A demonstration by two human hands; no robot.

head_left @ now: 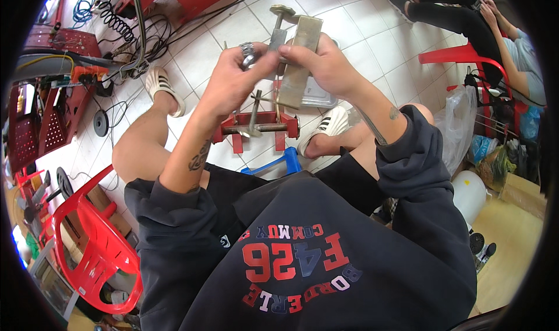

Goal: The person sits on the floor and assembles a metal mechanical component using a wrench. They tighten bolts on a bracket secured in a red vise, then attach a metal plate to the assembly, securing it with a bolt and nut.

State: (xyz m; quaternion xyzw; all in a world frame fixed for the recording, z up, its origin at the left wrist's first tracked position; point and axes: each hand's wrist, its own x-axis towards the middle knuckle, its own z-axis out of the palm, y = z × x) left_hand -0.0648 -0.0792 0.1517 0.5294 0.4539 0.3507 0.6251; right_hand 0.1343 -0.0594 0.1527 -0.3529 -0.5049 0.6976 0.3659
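Out in front of me, both my hands are closed on a metal assembly. A flat, rectangular, dull-brass-coloured metal bar [302,50] lies along my right hand [329,69], whose thumb presses on it. My left hand [236,77] pinches a small grey metal block [278,38] beside the bar; its thumb and fingers meet near my right thumb. From the block a metal post with a flat head [282,10] points away from me. A second T-shaped metal post [254,116] hangs down toward me below the hands. My fingers hide how these parts join.
Under my hands stands a red metal frame [236,127] with a horizontal rod, by a blue stool edge [285,161]. A transparent plastic tray [321,95] lies behind it. Cables and red racks [49,92] crowd the left; a red chair [96,255] is lower left. Another person [483,28] sits upper right.
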